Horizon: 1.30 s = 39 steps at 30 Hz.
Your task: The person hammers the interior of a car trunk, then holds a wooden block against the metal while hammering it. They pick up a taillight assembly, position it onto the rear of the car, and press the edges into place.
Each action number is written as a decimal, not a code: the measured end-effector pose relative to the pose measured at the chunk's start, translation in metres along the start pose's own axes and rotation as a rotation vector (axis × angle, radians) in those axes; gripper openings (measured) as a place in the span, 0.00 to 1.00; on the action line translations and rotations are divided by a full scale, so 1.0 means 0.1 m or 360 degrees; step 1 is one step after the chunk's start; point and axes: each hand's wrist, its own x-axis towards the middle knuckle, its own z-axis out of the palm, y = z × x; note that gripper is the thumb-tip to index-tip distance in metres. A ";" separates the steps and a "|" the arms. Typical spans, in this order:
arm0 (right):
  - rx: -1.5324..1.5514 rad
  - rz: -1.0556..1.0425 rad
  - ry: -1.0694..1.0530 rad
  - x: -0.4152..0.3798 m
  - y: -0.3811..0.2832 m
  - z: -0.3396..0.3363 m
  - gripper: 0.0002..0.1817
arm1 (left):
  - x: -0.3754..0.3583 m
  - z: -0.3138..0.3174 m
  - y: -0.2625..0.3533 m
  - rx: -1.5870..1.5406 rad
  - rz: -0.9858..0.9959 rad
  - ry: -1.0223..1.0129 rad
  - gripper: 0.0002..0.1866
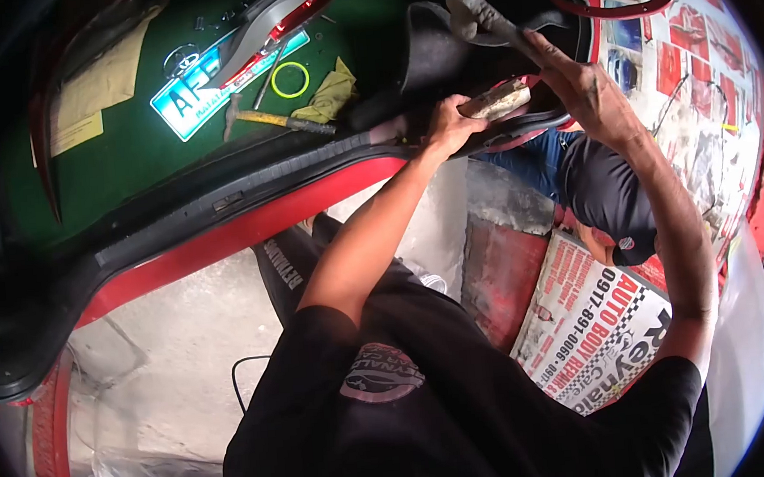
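A hammer [470, 12] with a rounded, dusty head is raised over the right part of the open car trunk; my right hand [591, 96] is wrapped round its handle. Lower and to the left, my left hand [456, 125] grips a pale, worn block [497, 101] against the trunk's inner corner. The hammer head is above the block and apart from it. What lies under the block is hidden.
On the green trunk floor [135, 177] lie a second hammer [278, 119], a licence plate [187, 104], a yellow ring [290, 80], a yellow cloth [328, 95] and papers. Another person [607, 189] is close below my right arm, beside a printed banner [586, 321].
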 end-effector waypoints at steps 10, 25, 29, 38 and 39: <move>-0.0118 -0.0274 -0.0052 0.22 0.07 0.18 0.28 | 0.01 -0.12 -0.05 0.0075 0.0049 0.0010 0.27; -0.0480 -0.0149 -0.0407 0.18 0.09 -0.26 0.28 | 0.05 -0.14 -0.12 -0.0031 0.0128 -0.0083 0.30; -0.0365 -0.0915 0.0136 0.24 0.16 -0.10 0.29 | 0.05 -0.13 0.00 -0.0346 0.0052 0.0067 0.27; -0.0182 -0.0648 -0.0127 0.05 0.51 0.14 0.27 | -0.07 -0.10 -0.02 0.0043 0.0133 -0.0062 0.26; -0.0263 -0.0681 -0.0155 0.02 0.49 0.16 0.27 | -0.05 -0.11 -0.02 0.0058 0.0171 -0.0060 0.25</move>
